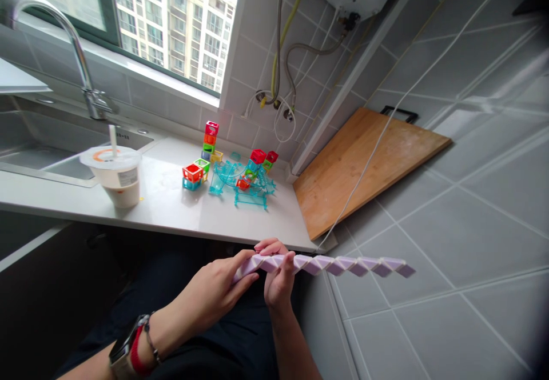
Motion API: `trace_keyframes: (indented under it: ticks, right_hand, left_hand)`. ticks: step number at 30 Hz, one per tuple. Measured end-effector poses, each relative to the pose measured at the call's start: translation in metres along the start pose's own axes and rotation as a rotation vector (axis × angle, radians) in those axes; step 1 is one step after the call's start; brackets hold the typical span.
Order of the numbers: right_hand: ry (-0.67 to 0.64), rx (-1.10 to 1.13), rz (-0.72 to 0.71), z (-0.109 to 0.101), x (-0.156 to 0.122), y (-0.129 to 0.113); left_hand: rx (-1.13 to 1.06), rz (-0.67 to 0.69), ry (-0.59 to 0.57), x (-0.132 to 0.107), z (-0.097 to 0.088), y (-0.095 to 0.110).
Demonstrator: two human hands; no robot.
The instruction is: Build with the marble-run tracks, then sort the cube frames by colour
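Twisty snake puzzle (351, 265), lilac and white, held out straight below the countertop (171, 211) edge. Left hand (214, 294) pinches its near end; right hand (278, 280) is curled around it just beside, with the rest jutting free to the right. Colourful toy blocks (201, 168) and lidded drink cup (118, 177) sit on the counter.

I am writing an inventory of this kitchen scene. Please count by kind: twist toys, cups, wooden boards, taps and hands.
twist toy: 1
cup: 1
board: 1
tap: 1
hands: 2, the left hand and the right hand, both gripping the twist toy
Total: 6
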State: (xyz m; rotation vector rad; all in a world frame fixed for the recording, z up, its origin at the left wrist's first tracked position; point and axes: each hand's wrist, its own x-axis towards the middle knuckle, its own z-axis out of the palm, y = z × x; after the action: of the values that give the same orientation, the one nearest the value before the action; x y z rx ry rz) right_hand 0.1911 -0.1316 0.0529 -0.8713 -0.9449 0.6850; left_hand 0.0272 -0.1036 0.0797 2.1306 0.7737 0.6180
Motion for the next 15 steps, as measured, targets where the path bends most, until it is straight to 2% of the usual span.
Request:
trace_keyframes:
  ticks: [5, 12, 15]
  right_hand:
    - [-0.018, 0.085, 0.048, 0.005, 0.0, -0.003]
    - [-0.061, -0.078, -0.046, -0.004, 0.002, -0.001]
    - [-0.048, -0.156, -0.07, -0.006, 0.002, -0.003]
  left_hand:
    - [-0.007, 0.03, 0.085, 0.001, 0.005, -0.003]
    - [0.172, -0.118, 0.041, 0.0, 0.004, -0.009]
    - [0.208, -0.116, 0.027, 0.0, 0.004, -0.012]
